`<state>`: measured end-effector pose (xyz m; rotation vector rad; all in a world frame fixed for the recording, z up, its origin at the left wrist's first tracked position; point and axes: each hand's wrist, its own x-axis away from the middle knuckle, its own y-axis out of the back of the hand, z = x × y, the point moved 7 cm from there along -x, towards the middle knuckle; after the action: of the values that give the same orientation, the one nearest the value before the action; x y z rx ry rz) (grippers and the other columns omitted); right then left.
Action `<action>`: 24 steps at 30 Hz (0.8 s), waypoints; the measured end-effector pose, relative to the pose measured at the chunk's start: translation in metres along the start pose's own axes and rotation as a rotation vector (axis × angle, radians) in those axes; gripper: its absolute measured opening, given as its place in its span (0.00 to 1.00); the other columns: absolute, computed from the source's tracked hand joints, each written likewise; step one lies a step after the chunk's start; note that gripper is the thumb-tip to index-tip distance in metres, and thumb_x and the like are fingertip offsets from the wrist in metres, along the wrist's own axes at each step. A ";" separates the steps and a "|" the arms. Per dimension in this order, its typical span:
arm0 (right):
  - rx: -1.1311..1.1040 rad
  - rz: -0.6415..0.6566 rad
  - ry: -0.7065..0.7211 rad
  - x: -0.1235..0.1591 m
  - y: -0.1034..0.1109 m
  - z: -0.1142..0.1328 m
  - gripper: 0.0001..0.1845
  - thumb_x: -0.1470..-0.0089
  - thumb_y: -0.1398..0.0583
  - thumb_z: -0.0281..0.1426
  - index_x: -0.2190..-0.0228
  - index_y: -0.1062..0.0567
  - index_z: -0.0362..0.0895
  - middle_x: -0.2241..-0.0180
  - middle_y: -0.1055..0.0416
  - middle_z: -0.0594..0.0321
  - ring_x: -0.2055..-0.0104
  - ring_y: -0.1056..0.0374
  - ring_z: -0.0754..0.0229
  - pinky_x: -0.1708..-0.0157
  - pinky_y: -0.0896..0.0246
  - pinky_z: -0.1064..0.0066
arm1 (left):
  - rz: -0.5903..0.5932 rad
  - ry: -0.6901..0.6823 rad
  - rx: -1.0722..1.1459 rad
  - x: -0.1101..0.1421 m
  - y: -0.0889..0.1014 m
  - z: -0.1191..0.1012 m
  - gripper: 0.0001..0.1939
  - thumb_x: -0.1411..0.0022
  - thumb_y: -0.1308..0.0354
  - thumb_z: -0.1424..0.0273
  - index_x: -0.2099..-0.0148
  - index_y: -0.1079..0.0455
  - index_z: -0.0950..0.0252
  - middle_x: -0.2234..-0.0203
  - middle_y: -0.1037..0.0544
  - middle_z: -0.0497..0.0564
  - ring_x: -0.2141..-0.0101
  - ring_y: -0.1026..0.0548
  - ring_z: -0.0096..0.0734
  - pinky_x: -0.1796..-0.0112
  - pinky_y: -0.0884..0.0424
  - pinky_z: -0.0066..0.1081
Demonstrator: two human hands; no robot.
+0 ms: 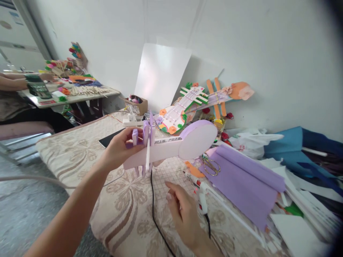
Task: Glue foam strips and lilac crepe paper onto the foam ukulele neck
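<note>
My left hand (120, 147) is closed around the narrow end of a foam craft instrument (171, 145), white with purple edging, and holds it level above the table. Purple pegs stick out of the neck beside my fingers, and its round body points right. My right hand (180, 206) hovers lower, over a grid cutting mat (171, 178), with the fingers loosely curled and nothing visible in them. A white glue gun (202, 198) lies just right of that hand, its black cord (152, 210) trailing toward me.
Purple foam sheets (241, 178), scissors (211, 166) and stacked paper crowd the right side. A finished colourful paper guitar (187, 105) leans on the wall by a white board (160, 73). A tablet (109, 138) and power strip (132, 121) lie behind. Another person's arm (13, 82) rests at a far-left craft table.
</note>
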<state>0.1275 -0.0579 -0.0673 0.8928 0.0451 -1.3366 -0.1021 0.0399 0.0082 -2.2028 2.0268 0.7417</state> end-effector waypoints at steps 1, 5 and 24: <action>0.005 0.005 -0.003 0.003 -0.001 -0.002 0.15 0.37 0.47 0.25 0.51 0.27 0.45 0.67 0.23 0.62 0.68 0.26 0.61 0.68 0.32 0.71 | -0.003 0.001 0.013 0.001 -0.001 0.000 0.22 0.50 0.32 0.65 0.53 0.29 0.63 0.60 0.21 0.52 0.64 0.21 0.33 0.67 0.24 0.27; 0.006 0.028 -0.021 0.008 -0.004 -0.008 0.15 0.38 0.48 0.25 0.55 0.24 0.43 0.65 0.21 0.59 0.67 0.25 0.59 0.67 0.32 0.69 | -0.005 0.011 0.038 0.005 -0.006 -0.001 0.22 0.51 0.31 0.65 0.54 0.29 0.63 0.62 0.21 0.53 0.65 0.21 0.33 0.68 0.24 0.27; -1.391 0.186 -0.860 0.022 -0.020 -0.036 0.19 0.42 0.40 0.50 0.58 0.23 0.50 0.81 0.48 0.78 0.87 0.67 0.73 0.86 0.67 0.76 | 0.012 0.059 0.073 0.011 -0.017 0.002 0.22 0.54 0.31 0.68 0.54 0.29 0.62 0.61 0.21 0.51 0.64 0.22 0.31 0.66 0.24 0.28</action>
<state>0.1328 -0.0547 -0.1134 -0.8343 0.1855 -1.0604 -0.0866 0.0326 -0.0026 -2.1996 2.0609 0.6010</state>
